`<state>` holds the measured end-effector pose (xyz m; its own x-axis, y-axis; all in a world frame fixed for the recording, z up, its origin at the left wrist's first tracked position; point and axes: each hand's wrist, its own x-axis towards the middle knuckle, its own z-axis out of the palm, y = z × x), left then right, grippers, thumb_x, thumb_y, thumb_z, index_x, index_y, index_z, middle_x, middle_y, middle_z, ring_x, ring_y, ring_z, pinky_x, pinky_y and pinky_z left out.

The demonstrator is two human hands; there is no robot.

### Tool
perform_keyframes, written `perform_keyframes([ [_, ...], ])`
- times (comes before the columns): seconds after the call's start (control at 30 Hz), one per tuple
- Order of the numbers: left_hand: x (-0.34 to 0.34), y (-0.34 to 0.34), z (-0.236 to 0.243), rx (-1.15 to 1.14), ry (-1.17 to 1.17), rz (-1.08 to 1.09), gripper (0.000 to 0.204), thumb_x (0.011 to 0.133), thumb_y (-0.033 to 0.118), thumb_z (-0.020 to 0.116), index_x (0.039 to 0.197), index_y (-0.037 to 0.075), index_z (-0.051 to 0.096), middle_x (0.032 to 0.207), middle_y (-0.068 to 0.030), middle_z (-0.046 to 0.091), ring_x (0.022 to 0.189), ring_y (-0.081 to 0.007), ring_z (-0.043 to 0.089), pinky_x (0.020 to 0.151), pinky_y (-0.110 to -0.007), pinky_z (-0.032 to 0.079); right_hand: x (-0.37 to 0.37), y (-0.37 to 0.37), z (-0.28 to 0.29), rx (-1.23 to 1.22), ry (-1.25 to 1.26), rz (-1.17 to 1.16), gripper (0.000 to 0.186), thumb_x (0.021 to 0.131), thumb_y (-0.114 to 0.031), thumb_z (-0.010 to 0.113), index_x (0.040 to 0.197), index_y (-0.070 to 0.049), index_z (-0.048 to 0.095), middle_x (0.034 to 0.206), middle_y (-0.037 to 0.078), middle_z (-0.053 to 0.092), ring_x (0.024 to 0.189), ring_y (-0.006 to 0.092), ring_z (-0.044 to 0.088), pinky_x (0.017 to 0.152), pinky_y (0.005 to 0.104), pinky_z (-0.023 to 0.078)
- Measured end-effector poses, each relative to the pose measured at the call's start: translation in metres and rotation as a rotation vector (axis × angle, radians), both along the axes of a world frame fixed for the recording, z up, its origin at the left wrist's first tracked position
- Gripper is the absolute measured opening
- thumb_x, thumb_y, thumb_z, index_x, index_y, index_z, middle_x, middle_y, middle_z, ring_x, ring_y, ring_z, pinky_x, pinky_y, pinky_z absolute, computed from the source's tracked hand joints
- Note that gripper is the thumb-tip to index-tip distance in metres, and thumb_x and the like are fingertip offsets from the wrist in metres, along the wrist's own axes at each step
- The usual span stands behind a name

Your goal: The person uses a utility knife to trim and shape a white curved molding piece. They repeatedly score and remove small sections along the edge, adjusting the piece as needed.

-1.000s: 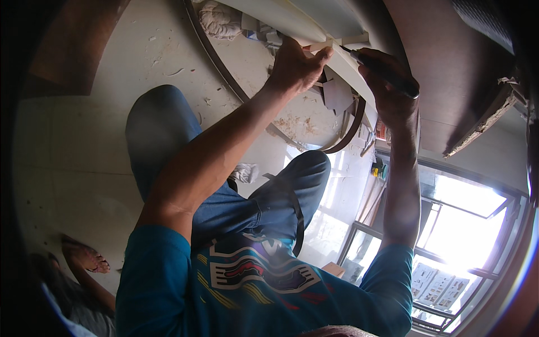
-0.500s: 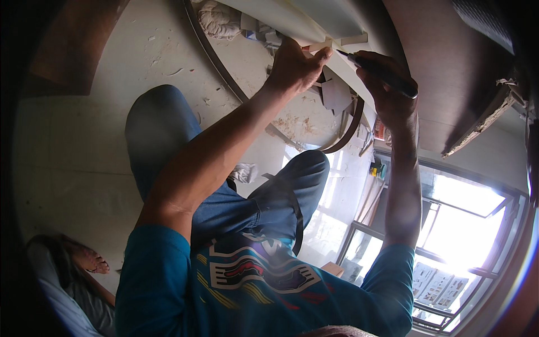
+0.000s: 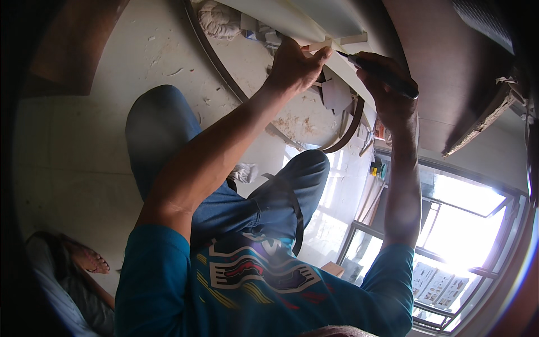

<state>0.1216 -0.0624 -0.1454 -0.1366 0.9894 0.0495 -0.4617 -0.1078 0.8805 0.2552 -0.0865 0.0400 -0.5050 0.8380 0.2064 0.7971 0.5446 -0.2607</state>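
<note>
My left hand [image 3: 296, 66] is closed at the edge of a large pale panel [image 3: 275, 16], its thumb pressed beside a small pale strip [image 3: 318, 45]. My fingers hide part of that strip. In my right hand [image 3: 388, 92] is a slim hand tool with a thick black handle [image 3: 393, 78] and a thin dark pointed tip; its exact kind does not show. The tip lies close to my left thumb, by the strip's end. A second short pale strip [image 3: 353, 39] stands out from the panel just beyond.
A long dark curved band [image 3: 210, 62] lies on the pale floor around shavings [image 3: 295, 124] and dark offcuts [image 3: 336, 94]. At the right hangs a brown board [image 3: 438, 67] with a ragged edge [image 3: 480, 126]. Another person's foot [image 3: 88, 259] is at the lower left; windows [image 3: 455, 224] stand lower right.
Almost nothing differs. My right hand and the black-handled tool have shifted very slightly; my left hand stays at the panel's edge.
</note>
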Motion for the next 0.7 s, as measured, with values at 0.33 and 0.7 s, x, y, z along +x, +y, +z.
perform_keyframes([
  [0.33, 0.001, 0.001, -0.003, 0.022, 0.005, 0.015, 0.064, 0.093, 0.031, 0.084, 0.135, -0.009, 0.056, 0.127, -0.0256, 0.072, 0.118, -0.0359, 0.072, 0.104, -0.043, 0.057, -0.001, -0.001, -0.002, 0.062, -0.074, -0.049, 0.022, 0.095, -0.011, 0.083, 0.116, -0.015, 0.084, 0.116, 0.002, 0.082, 0.097, 0.0177, 0.081, 0.083, 0.0331, 0.066],
  [0.7, 0.003, 0.003, -0.005, -0.008, 0.017, -0.004, 0.064, 0.093, 0.031, 0.084, 0.134, -0.010, 0.057, 0.126, -0.0256, 0.071, 0.119, -0.0348, 0.071, 0.104, -0.043, 0.056, -0.012, -0.010, 0.003, 0.069, -0.037, -0.056, 0.021, 0.095, -0.008, 0.083, 0.115, -0.010, 0.083, 0.113, 0.004, 0.083, 0.098, 0.0183, 0.081, 0.088, 0.0342, 0.068],
])
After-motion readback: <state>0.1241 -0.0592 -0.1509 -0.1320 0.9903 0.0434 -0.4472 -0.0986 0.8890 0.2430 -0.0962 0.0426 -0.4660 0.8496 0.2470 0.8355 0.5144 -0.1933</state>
